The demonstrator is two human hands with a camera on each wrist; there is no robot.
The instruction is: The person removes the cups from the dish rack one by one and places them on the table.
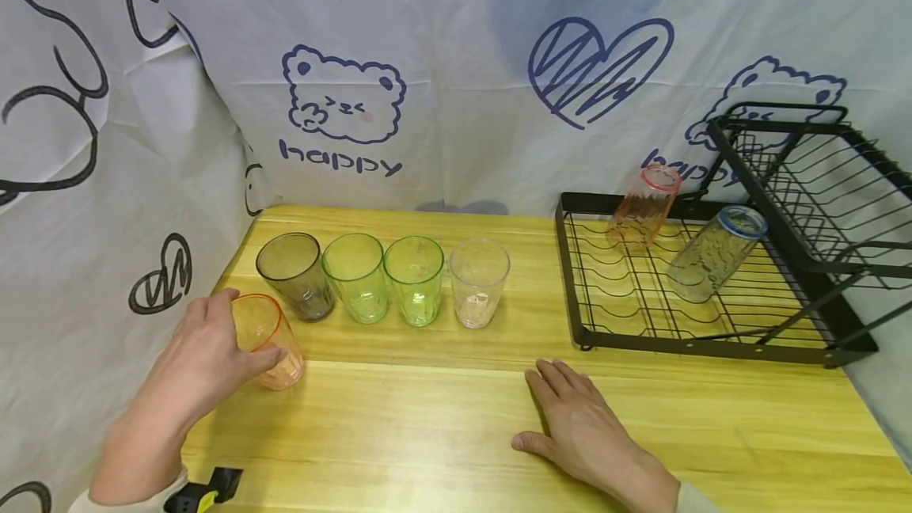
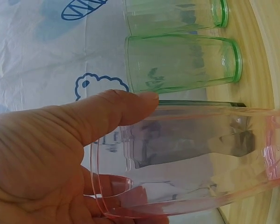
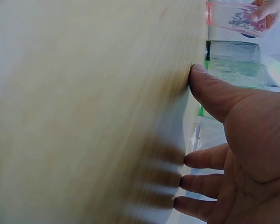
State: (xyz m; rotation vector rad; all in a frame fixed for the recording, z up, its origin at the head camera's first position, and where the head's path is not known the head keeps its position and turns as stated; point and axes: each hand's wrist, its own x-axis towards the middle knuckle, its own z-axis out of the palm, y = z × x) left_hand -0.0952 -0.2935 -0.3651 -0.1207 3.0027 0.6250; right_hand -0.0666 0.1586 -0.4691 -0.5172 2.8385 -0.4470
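Note:
My left hand [image 1: 207, 347] grips a clear orange-pink drinking glass [image 1: 285, 366] at the table's left, thumb on one side and fingers round the other. In the left wrist view the pink glass [image 2: 191, 186] stands upright between thumb and fingers. Just behind it is a grey glass [image 1: 295, 279], then two green glasses [image 1: 356, 279] [image 1: 415, 283] and a colourless glass [image 1: 479, 283] in a row. My right hand [image 1: 580, 426] rests on the table in front of the rack, fingers extended and holding nothing; its fingertips touch the wood in the right wrist view.
A black two-tier dish rack [image 1: 634, 345] stands at the right. On its lower tier a pink glass [image 1: 641, 212] and a blue-rimmed glass [image 1: 716, 256] lean at a tilt. A white printed cloth [image 1: 463, 141] hangs behind and at the left of the wooden table [image 1: 399, 434].

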